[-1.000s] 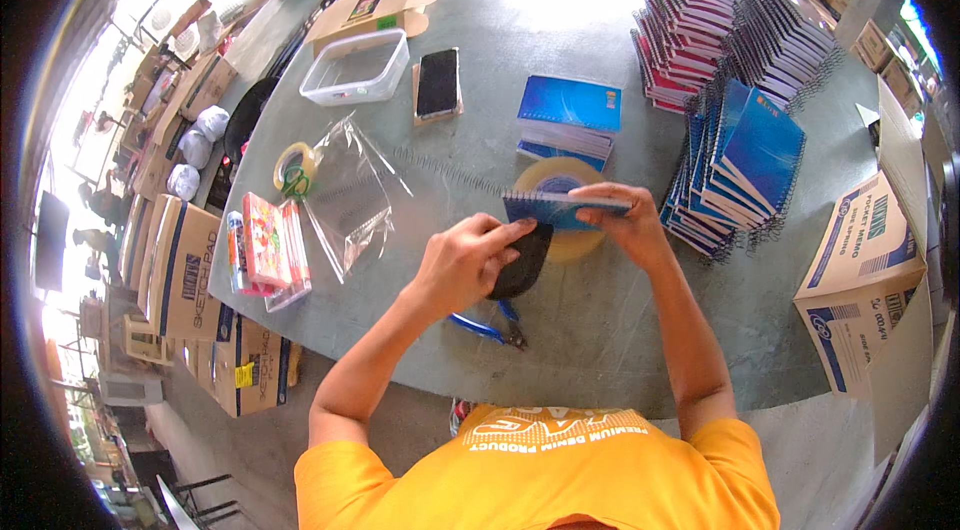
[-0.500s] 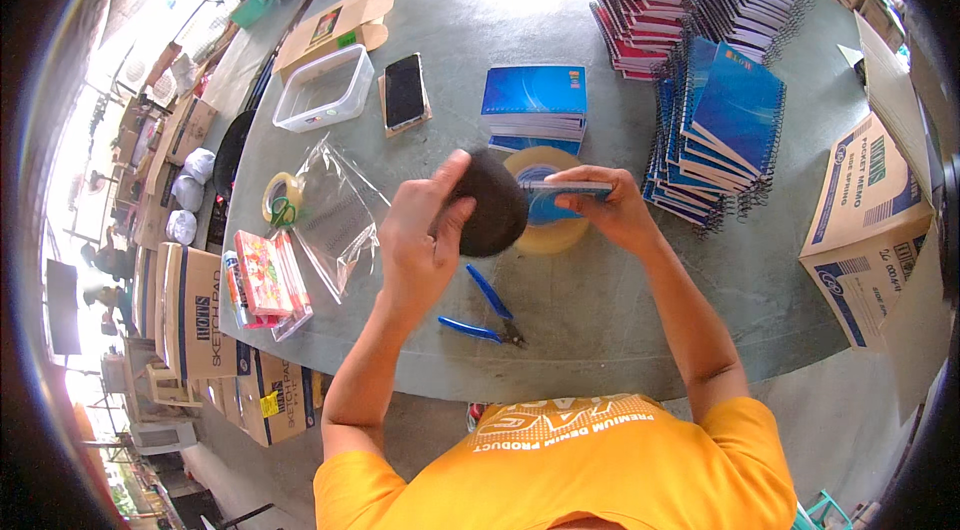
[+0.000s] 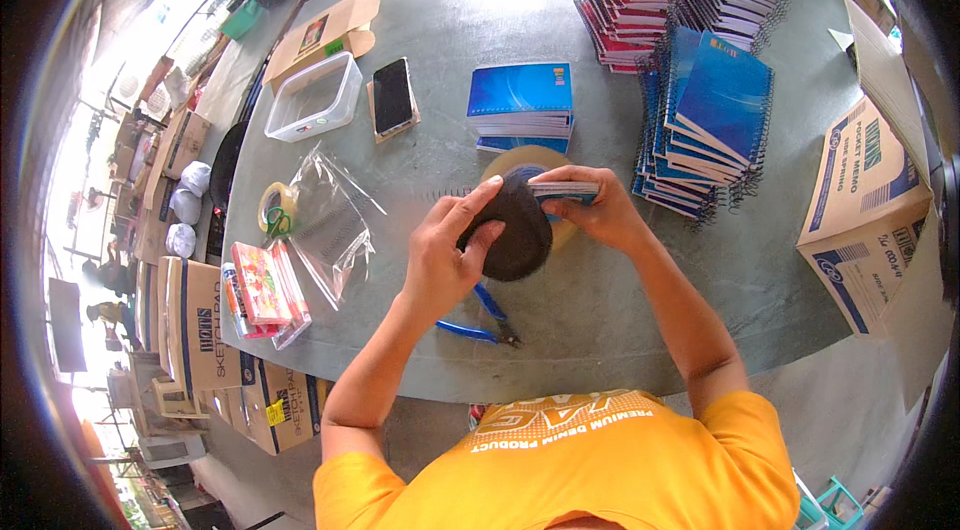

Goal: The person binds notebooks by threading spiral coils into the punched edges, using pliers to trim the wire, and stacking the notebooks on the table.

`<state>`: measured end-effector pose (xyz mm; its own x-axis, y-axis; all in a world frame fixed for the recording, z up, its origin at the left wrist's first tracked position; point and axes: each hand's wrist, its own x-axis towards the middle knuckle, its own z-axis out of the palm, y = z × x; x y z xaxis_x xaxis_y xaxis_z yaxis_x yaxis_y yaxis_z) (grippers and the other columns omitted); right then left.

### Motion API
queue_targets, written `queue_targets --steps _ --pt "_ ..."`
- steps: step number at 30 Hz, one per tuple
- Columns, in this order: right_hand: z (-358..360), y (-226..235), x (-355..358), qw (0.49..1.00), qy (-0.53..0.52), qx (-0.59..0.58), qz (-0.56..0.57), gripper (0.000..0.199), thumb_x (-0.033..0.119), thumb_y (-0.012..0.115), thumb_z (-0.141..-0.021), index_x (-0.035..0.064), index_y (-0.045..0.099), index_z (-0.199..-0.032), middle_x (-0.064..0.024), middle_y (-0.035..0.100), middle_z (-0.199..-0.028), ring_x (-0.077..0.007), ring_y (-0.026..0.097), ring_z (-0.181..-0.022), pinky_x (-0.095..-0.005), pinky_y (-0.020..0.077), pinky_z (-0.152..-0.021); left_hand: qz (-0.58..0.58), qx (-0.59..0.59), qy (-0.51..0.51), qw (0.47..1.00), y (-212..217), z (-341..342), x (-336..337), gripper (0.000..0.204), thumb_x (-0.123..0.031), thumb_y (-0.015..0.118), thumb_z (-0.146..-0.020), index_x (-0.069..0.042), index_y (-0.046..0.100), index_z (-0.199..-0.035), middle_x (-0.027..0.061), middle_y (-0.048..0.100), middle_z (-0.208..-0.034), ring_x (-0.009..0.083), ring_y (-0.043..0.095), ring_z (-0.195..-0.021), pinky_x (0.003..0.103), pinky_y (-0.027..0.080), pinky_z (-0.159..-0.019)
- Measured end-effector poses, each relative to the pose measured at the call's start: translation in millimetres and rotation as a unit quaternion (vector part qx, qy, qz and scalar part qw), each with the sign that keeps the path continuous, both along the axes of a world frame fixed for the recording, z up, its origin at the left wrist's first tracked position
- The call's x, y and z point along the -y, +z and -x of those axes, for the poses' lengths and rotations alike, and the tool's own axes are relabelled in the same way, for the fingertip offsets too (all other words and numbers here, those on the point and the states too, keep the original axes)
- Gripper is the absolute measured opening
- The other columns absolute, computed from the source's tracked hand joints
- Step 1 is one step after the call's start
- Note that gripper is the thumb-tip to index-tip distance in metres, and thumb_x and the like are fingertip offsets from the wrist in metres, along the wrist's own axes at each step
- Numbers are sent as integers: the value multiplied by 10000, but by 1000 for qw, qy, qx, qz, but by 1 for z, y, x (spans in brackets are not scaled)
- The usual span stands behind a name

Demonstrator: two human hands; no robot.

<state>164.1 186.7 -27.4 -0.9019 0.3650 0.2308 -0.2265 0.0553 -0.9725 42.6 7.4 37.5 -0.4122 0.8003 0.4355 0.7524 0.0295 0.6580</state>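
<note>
A grey table (image 3: 600, 340) is topped by a pile of blue notebooks (image 3: 728, 100). Behind this pile, red notebooks (image 3: 625, 0) are stacked; left of it, a smaller blue stack (image 3: 520, 90) is set. A roll of tape (image 3: 562, 236) is laid to the pile's near left. Left of the pile too, a black pad (image 3: 512, 235) is gripped by the left hand (image 3: 440, 245), and a small notebook (image 3: 568, 191), closer to the pile, is pinched between the thumb and fingers of the right hand (image 3: 610, 210). Blue pliers (image 3: 490, 303) are laid farther left of the pile, nearer the person.
</note>
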Motion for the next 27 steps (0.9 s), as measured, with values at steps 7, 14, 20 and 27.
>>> queue_targets --steps 7,14,20,27 --pt "5 -1 5 999 26 -19 25 234 14 660 -800 39 670 -1033 -28 670 -995 -86 572 -917 -248 467 -810 -9 -58 21 998 6 13 5 381 -29 675 -764 -58 627 -1141 144 652 -986 269 626 -855 329 482 -760" --pt "8 0 -2 998 -21 -49 -27 287 127 702 -808 65 656 -1085 -60 674 -1018 -146 621 -920 -272 489 -835 26 65 -21 997 2 4 5 310 -118 702 -780 -28 596 -1057 161 634 -948 308 613 -865 363 483 -766" --pt "17 5 13 963 -122 -38 -239 124 187 704 -744 92 660 -811 -87 664 -798 -236 649 -724 -339 514 -625 -34 -251 29 967 -10 0 -14 411 -274 783 -687 -88 602 -1006 109 562 -1032 300 521 -980 430 393 -857" --pt "14 16 45 792 -298 13 -533 168 240 650 -709 103 634 -805 -66 638 -837 -260 591 -898 -380 479 -752 163 -142 -136 967 6 30 -23 134 -13 560 -840 25 575 -968 160 555 -844 327 594 -781 372 477 -681"
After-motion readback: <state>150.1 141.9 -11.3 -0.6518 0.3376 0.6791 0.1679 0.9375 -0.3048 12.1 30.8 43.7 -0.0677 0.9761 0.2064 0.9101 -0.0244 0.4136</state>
